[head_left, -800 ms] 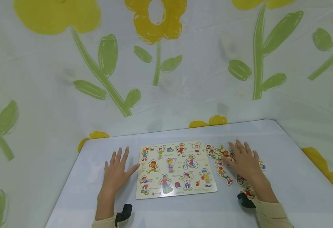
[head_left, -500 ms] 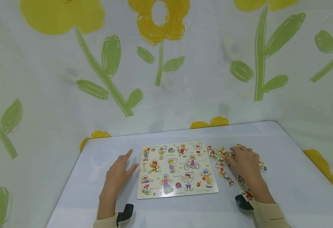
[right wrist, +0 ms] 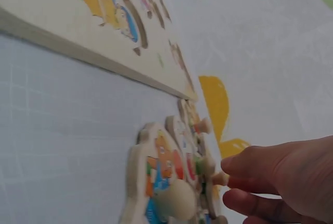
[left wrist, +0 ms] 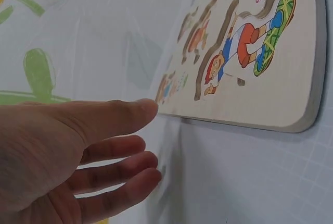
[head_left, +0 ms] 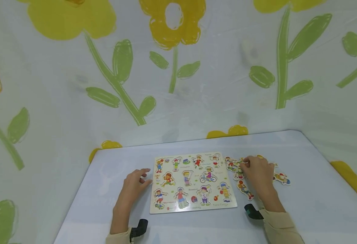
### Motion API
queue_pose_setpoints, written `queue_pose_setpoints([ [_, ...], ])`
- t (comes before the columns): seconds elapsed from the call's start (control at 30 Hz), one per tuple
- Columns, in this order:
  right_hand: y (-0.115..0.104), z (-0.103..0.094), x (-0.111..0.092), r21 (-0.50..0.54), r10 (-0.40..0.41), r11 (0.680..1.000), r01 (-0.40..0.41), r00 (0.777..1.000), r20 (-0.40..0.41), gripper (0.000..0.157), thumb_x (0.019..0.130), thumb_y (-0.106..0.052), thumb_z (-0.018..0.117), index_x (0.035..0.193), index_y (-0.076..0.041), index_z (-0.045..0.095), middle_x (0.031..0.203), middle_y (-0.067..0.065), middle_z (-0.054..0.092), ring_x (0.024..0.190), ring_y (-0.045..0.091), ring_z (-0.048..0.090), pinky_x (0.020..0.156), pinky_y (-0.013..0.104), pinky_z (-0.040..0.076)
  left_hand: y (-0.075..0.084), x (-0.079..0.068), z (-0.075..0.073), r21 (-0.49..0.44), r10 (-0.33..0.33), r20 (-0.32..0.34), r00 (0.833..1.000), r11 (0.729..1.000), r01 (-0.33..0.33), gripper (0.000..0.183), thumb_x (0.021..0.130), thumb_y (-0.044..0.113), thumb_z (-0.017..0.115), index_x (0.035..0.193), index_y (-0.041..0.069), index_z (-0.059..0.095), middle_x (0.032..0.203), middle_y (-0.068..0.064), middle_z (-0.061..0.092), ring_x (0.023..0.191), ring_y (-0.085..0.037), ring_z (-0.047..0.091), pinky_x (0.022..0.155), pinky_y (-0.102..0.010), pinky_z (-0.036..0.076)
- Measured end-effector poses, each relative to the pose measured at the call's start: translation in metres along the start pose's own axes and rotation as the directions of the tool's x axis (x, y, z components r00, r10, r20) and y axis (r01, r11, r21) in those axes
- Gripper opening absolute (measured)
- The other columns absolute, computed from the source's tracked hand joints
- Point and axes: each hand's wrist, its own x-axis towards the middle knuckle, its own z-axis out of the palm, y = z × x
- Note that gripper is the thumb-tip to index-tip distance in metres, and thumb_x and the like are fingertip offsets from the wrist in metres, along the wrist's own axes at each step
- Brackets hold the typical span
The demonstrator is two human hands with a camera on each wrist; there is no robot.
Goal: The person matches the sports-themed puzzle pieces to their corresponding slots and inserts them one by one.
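Observation:
A wooden puzzle board (head_left: 166,186) with cut-out figures of children at sports lies flat on the table. Just off its left edge is my left hand (head_left: 133,185), fingers loosely bent around nothing; the left wrist view shows its thumb (left wrist: 130,114) close to the board's edge. Right of the board, my right hand (head_left: 259,171) is over a cluster of knobbed puzzle pieces. In the right wrist view its thumb and forefinger pinch a small wooden knob (right wrist: 219,178) on one piece; which figure it bears is hidden. A basketball-player piece (head_left: 244,189) lies nearest the board.
Another puzzle piece (head_left: 282,178) lies to the right of my right hand, and one with a skateboarder (head_left: 231,163) touches or nearly touches the board's upper right side. The white table (head_left: 193,227) ends at a flower-patterned curtain (head_left: 215,101) behind.
My right hand has gone from spread fingers above the pieces to a pinch on a knob. The left hand has relaxed from spread to loosely bent. The view has shifted slightly.

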Motion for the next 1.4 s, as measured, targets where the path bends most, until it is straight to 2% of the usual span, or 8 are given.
queue_pose_setpoints([
  [0.2, 0.0027, 0.0073, 0.0015, 0.009, -0.006, 1.000, 0.006, 1.000, -0.019, 0.020, 0.085, -0.019, 0.071, 0.090, 0.000, 0.074, 0.072, 0.010, 0.068, 0.064, 0.026, 0.053, 0.065, 0.047, 0.033, 0.0022, 0.0007, 0.0040, -0.020, -0.020, 0.039, 0.999, 1.000, 0.021, 0.041, 0.082, 0.019, 0.078, 0.122, 0.013, 0.068, 0.099, -0.006, 0.068, 0.076, -0.014, 0.054, 0.067, -0.026, 0.046],
  [0.37, 0.0046, 0.0087, 0.0028, 0.029, -0.060, 0.998, 0.061, 0.997, -0.046, 0.014, 0.084, -0.015, 0.070, 0.088, -0.002, 0.075, 0.071, 0.010, 0.069, 0.063, 0.025, 0.053, 0.062, 0.042, 0.032, 0.0032, 0.0001, 0.0070, -0.041, -0.025, 0.083, 0.996, 0.999, 0.028, 0.039, 0.083, 0.019, 0.077, 0.120, 0.012, 0.068, 0.097, -0.006, 0.068, 0.074, -0.013, 0.053, 0.059, -0.023, 0.045],
  [0.53, 0.0050, 0.0059, 0.0051, 0.040, -0.087, 0.995, 0.086, 0.996, 0.008, 0.014, 0.082, -0.013, 0.071, 0.092, -0.004, 0.075, 0.082, 0.013, 0.073, 0.073, 0.030, 0.058, 0.066, 0.048, 0.036, 0.0056, -0.0018, 0.0080, -0.081, -0.029, 0.105, 0.994, 0.996, 0.038, 0.035, 0.084, 0.016, 0.076, 0.118, 0.010, 0.069, 0.097, -0.006, 0.067, 0.068, -0.011, 0.053, 0.053, -0.021, 0.046],
  [0.63, 0.0051, 0.0060, 0.0053, 0.040, -0.084, 0.996, 0.082, 0.996, 0.041, 0.015, 0.082, -0.015, 0.071, 0.093, -0.004, 0.075, 0.083, 0.012, 0.074, 0.072, 0.029, 0.058, 0.067, 0.048, 0.036, 0.0071, -0.0026, 0.0084, -0.111, -0.026, 0.114, 0.993, 0.993, 0.039, 0.028, 0.085, 0.013, 0.075, 0.112, 0.008, 0.071, 0.097, -0.005, 0.067, 0.067, -0.011, 0.054, 0.052, -0.020, 0.047],
  [0.9, 0.0065, 0.0071, 0.0051, 0.043, -0.074, 0.996, 0.073, 0.997, 0.025, 0.016, 0.082, -0.016, 0.072, 0.091, -0.003, 0.074, 0.075, 0.009, 0.071, 0.065, 0.023, 0.054, 0.066, 0.046, 0.037, 0.0100, -0.0031, 0.0086, -0.107, 0.018, 0.114, 0.993, 0.994, -0.005, 0.017, 0.086, 0.009, 0.073, 0.103, 0.005, 0.073, 0.094, -0.004, 0.068, 0.071, -0.010, 0.056, 0.055, -0.019, 0.047],
  [1.07, 0.0068, 0.0077, 0.0050, 0.053, -0.075, 0.996, 0.073, 0.997, 0.027, 0.015, 0.083, -0.015, 0.072, 0.090, -0.002, 0.073, 0.073, 0.008, 0.068, 0.063, 0.022, 0.051, 0.065, 0.044, 0.034, 0.0099, -0.0031, 0.0096, -0.103, 0.009, 0.112, 0.994, 0.995, 0.003, 0.016, 0.085, 0.010, 0.073, 0.101, 0.007, 0.073, 0.094, -0.004, 0.068, 0.071, -0.010, 0.056, 0.056, -0.019, 0.047],
  [1.4, 0.0053, 0.0070, 0.0041, 0.071, -0.058, 0.996, 0.057, 0.998, 0.013, 0.016, 0.085, -0.017, 0.071, 0.092, -0.003, 0.074, 0.077, 0.010, 0.070, 0.066, 0.023, 0.054, 0.066, 0.040, 0.032, 0.0096, -0.0034, 0.0100, -0.155, -0.013, 0.124, 0.992, 0.987, 0.032, 0.014, 0.086, 0.009, 0.073, 0.099, 0.008, 0.072, 0.093, -0.004, 0.066, 0.069, -0.011, 0.055, 0.053, -0.019, 0.048],
])
